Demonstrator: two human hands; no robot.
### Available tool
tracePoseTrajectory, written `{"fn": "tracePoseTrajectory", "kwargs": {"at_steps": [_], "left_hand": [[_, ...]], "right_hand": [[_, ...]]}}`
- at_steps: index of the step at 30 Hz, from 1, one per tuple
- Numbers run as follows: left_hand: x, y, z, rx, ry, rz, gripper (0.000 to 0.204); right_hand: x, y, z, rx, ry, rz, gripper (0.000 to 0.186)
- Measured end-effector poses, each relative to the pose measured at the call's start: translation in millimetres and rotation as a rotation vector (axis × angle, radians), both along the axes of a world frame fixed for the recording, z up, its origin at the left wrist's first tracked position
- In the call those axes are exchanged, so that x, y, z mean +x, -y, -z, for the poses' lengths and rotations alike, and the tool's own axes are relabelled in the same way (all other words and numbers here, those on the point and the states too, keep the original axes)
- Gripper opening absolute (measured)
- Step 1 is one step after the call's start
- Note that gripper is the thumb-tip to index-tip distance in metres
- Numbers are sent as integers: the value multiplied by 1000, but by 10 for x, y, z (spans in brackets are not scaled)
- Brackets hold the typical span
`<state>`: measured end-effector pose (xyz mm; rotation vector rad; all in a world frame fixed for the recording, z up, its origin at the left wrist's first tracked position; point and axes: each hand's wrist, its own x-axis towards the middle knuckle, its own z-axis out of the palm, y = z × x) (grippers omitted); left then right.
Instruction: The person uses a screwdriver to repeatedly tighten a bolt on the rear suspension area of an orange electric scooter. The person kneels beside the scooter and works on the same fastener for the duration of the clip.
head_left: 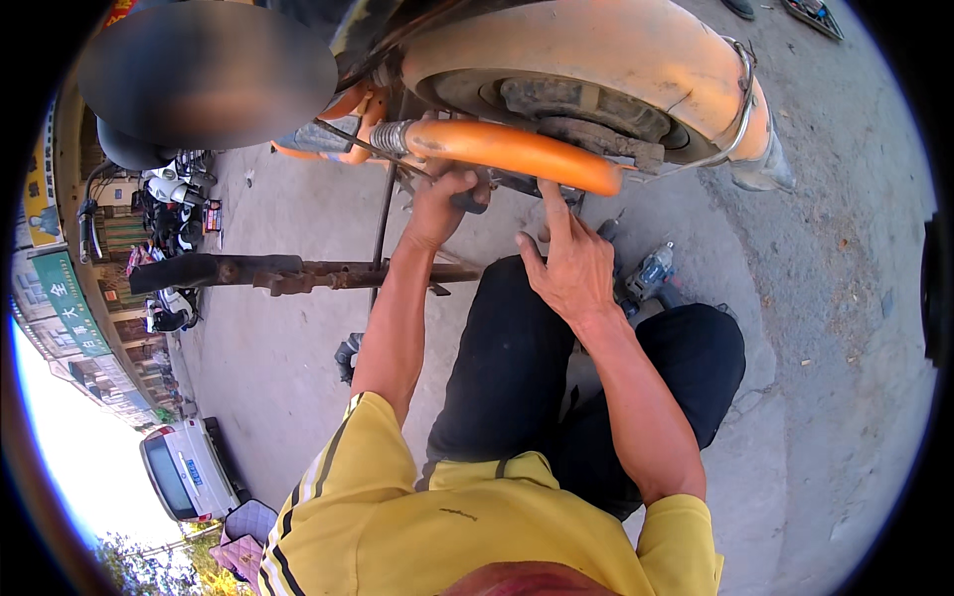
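Note:
A thick orange tube (507, 149) with a grey ribbed sleeve at one end runs beside the wheel (586, 104), under a dusty orange mudguard (576, 45). My left hand (444, 209) is closed just below the tube's left part. A short dark end shows at its fingers, but I cannot make out what it grips. My right hand (574, 260) is below the tube's right end, its index finger stretched up to the tube's lower edge and its thumb held apart. Its other fingers are partly hidden. Dark metal parts show behind both hands.
A blue-grey power tool (651, 270) lies on the concrete beside my right knee. Left of my left forearm, a rusty bar (328, 276) with a black sleeve sticks out sideways. Parked scooters (174, 204) and a white van (189, 467) stand farther left. A tray (815, 15) sits at the top right.

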<state>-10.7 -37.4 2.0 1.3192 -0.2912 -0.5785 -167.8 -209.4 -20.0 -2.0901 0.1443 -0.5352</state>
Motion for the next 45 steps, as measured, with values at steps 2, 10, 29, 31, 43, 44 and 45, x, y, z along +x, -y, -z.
{"fn": "tracePoseTrajectory", "kwargs": {"at_steps": [2, 10, 29, 31, 43, 44, 45], "left_hand": [[23, -30, 8, 9, 18, 32, 41], [-41, -44, 73, -38, -46, 106, 46], [-2024, -963, -527, 776, 272, -224, 28], [-2093, -1019, -562, 738, 202, -242, 32], [-2081, -1092, -646, 485, -82, -317, 44], [-2104, -1087, -633, 492, -70, -351, 42], [-2106, -1091, -606, 488, -48, -363, 41]], "right_hand": [[5, -12, 10, 10, -22, -15, 89], [-23, -53, -28, 65, -50, -53, 96], [58, -274, -280, 66, 80, -44, 62], [87, -236, -284, 37, -36, 49, 65], [76, -503, -170, -128, 34, -216, 42], [79, -458, -186, -54, 44, -189, 39], [84, -403, -203, 20, 52, -160, 36]]}}
